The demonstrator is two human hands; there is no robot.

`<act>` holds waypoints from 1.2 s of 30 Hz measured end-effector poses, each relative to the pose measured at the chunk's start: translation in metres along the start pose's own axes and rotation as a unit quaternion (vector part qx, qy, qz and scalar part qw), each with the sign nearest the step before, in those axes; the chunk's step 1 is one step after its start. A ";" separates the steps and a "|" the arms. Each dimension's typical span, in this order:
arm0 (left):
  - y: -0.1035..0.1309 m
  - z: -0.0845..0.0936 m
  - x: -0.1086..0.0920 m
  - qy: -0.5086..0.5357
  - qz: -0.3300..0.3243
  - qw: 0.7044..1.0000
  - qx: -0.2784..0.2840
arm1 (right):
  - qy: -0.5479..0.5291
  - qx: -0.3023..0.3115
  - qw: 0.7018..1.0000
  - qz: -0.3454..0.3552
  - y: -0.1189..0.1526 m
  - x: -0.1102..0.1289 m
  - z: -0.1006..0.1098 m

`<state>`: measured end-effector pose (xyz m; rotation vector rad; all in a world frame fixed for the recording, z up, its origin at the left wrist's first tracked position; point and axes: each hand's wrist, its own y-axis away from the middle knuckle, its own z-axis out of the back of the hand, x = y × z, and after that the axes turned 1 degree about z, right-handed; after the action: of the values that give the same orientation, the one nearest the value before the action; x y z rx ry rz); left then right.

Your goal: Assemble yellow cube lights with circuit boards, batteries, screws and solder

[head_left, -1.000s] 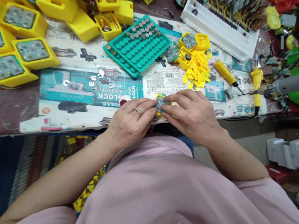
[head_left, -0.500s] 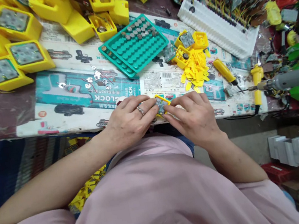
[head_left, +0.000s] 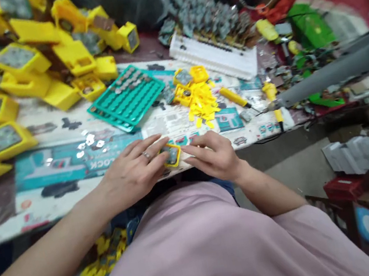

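Close to the table's front edge lies a small yellow case (head_left: 173, 154) with a grey board inside. My left hand (head_left: 136, 168), with a ring on one finger, grips its left side. My right hand (head_left: 214, 154) is just right of the case, thumb and forefinger slightly apart, with nothing visible between them. Behind my hands is a teal tray (head_left: 128, 100) holding rows of small round metal parts. Right of the tray is a pile of small yellow pieces (head_left: 203, 104), with yellow cases behind it.
Large yellow housings (head_left: 6, 141) crowd the left and back left. A white rack (head_left: 215, 56) with wired grey parts stands at the back. A yellow screwdriver (head_left: 233, 97) and a yellow-handled tool (head_left: 270, 92) lie at the right, near a grey arm (head_left: 330, 72).
The view has swung right and tilted, so the table appears shifted left and lower. My right hand has come away from the small yellow case, while my left hand stays on it.
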<state>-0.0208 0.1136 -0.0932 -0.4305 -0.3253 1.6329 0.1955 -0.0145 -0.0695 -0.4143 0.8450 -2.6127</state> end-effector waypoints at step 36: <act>-0.015 -0.010 -0.030 -0.017 0.071 0.997 -0.026 | -0.556 -0.163 0.776 -0.249 -0.010 -0.045 0.082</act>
<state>-0.0005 0.0848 -0.0927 -0.4749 -0.3703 1.7750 0.2646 -0.0288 -0.0073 -2.2256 0.7473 -1.9255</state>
